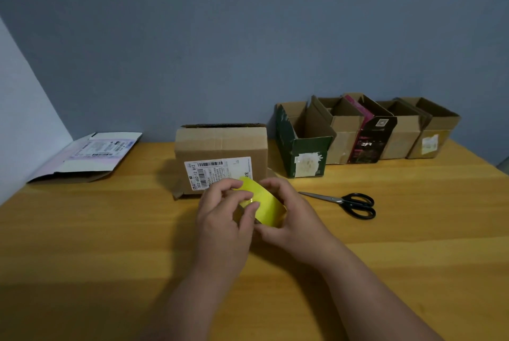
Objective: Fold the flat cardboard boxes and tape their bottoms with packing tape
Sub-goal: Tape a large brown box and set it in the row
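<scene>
Two bare forearms reach in from the bottom edge over the wooden table [110,244], meeting above its middle. The right hand [289,216] cups the yellow roll of packing tape [264,204] from the right, its fingers curled over the far side and its thumb under the near edge. The left hand [223,219] comes in from the left, its fingertips bent onto the roll's outer face and its thumb pressed against the near rim. Both hands hold the one roll clear of the table, tilted.

Just behind the roll stands a brown cardboard box [221,148] with a white shipping label on its front; the hands and tape hide the label's lower right corner. A loose flap sticks out at the box's lower left. One pair of black-handled scissors [344,203] lies to the right of the hands, blades pointing left, apart from them.

Along the wall at the right stands a row of open-topped boxes, touching: a dark green box [303,153], then brown ones and a black and pink box [370,139]; about five, though the overlap makes the count uncertain. At the far left one flattened white box [91,156] lies against the wall.
</scene>
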